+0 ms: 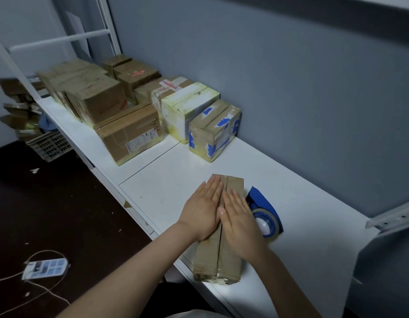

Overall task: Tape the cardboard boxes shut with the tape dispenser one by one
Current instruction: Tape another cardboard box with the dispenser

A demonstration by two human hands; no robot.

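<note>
Partly hidden behind the right hand (241,220), the blue tape dispenser (266,216) sits at 3 o'clock of the cardboard box (218,260). I see the left hand (204,210) and right pressing its flaps flat, fingers (214,188) straight, gripping nothing, on the white surface (313,214). Taped boxes (130,134) crowd 11 o'clock.

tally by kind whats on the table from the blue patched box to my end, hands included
cardboard boxes: 2, the blue-patched box and the plain box under the hands
tape dispenser: 1
hands: 2, left hand and right hand, both flat on the plain box
total: 5
</note>
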